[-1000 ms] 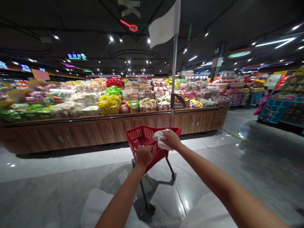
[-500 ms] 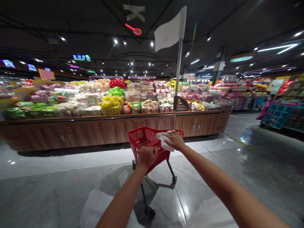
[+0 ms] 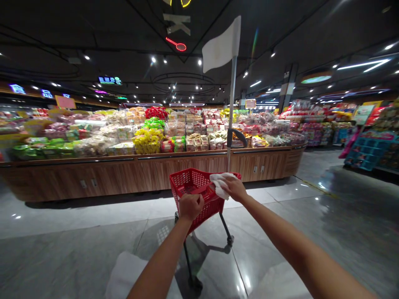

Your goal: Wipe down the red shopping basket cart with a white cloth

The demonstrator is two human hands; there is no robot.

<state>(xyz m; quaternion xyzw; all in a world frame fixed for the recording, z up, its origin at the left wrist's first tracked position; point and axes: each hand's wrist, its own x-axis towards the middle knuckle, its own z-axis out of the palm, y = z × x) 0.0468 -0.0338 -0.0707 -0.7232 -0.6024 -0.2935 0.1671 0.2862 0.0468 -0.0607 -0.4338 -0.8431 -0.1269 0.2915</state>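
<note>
Plainly, both arms (image 3: 163, 253) reach forward, the left hand (image 3: 191, 206) a closed grip on the near-left edge of the red cart (image 3: 212, 209), the right hand (image 3: 234, 187), palm-down, gripping a white cloth (image 3: 219, 185) at its right side.

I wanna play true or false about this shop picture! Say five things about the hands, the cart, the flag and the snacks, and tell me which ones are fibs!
1. The right hand has a white cloth at the edge of the cart. True.
2. Both hands have a cloth. False: the left hand is at the cart's near edge, and no cloth shows in it.
3. A white flag is at the top of a pole. True.
4. The cart's basket is blue. False: it is red.
5. Yellow packets sit on the long counter. True.
</note>
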